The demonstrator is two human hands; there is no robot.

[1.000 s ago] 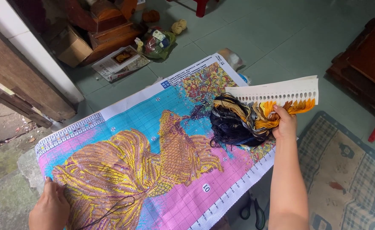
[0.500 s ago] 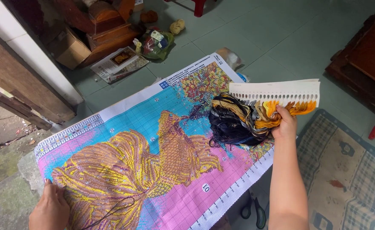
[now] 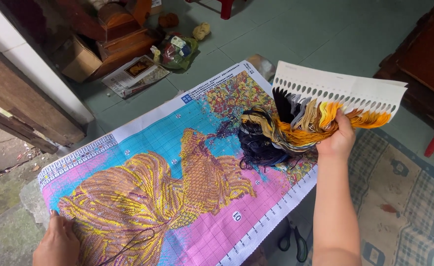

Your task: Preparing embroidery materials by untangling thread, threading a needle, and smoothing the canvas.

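Both hands were busy: left hand (image 3: 58,245) pressed fingers-together on the cross-stitch canvas (image 3: 177,172) to flatten it, right hand (image 3: 339,140) pinched the thread organizer card (image 3: 340,91) up clear.

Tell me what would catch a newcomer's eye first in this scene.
The big cross-stitch canvas fills the middle, pink and blue with a golden figure, its near-left corner under the left hand. At right, the right hand holds a white thread card above the canvas, yellow, orange and dark threads hanging from it. Scissors lie on the floor below.
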